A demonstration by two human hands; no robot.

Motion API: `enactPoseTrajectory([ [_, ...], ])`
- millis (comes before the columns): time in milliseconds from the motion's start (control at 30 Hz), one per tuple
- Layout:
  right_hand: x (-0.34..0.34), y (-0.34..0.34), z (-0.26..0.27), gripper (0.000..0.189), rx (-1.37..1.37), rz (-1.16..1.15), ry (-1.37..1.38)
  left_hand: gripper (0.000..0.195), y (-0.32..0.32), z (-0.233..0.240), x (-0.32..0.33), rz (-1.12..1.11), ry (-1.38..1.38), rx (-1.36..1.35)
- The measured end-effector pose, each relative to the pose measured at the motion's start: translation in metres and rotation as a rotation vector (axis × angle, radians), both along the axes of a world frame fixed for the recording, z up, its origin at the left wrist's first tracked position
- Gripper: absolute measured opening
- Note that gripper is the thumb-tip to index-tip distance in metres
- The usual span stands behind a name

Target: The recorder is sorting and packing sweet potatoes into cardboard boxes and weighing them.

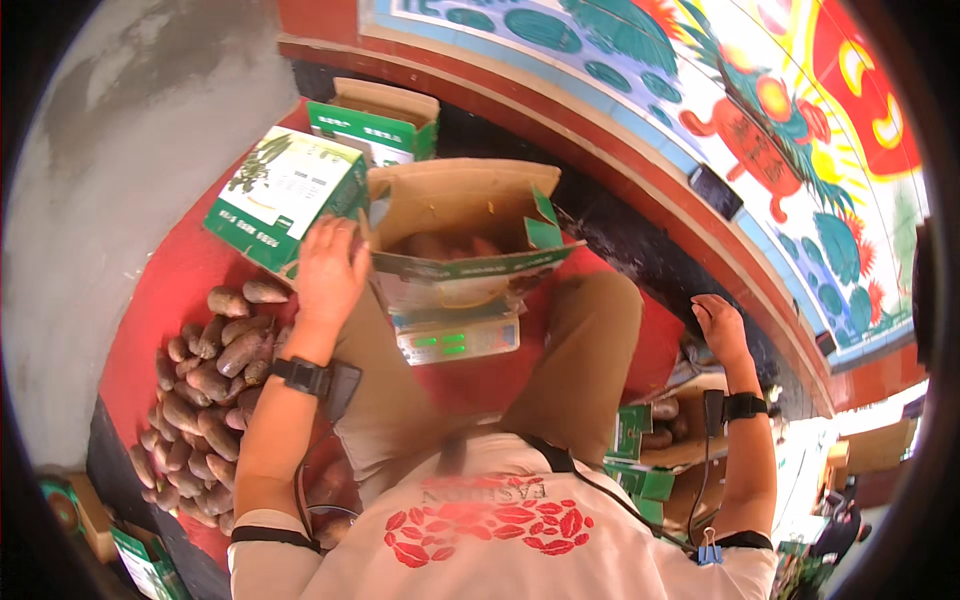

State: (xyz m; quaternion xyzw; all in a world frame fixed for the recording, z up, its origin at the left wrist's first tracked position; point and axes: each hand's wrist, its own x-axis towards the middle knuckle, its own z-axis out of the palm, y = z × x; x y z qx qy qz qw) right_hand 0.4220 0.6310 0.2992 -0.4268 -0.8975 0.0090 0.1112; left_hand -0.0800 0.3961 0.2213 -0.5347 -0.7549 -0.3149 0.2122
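Note:
My left hand (pixel 334 259) is at the near left side of an open cardboard box (pixel 465 187), with part of a purplish sweet potato (pixel 357 244) showing between thumb and fingers. Several sweet potatoes (pixel 427 244) lie inside the box. It stands on a digital scale (pixel 459 341) with a lit green display, between my knees. A large heap of sweet potatoes (pixel 217 375) covers the red mat (pixel 124 367) beside my left forearm. My right hand (pixel 720 326) is raised out to the right, fingers loosely bent, holding nothing.
A closed green and white carton (pixel 289 199) stands left of the box, and another open carton (pixel 375 124) behind it. Open boxes with sweet potatoes (pixel 664 424) lie by my right side. A painted wall (pixel 622 45) runs along the right, with a phone (pixel 715 192) against it.

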Motion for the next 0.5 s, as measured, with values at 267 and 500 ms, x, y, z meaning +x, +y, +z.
enactPoseTrajectory([
  [267, -0.132, 0.014, 0.006, 0.017, -0.063, 0.291, 0.266, 0.035, 0.010, 0.001, 0.017, 0.034, 0.009, -0.061],
  [500, -0.241, 0.038, -0.026, 0.019, -0.256, 0.460, 0.440, 0.041, 0.028, 0.010, 0.027, -0.008, 0.013, -0.096],
])
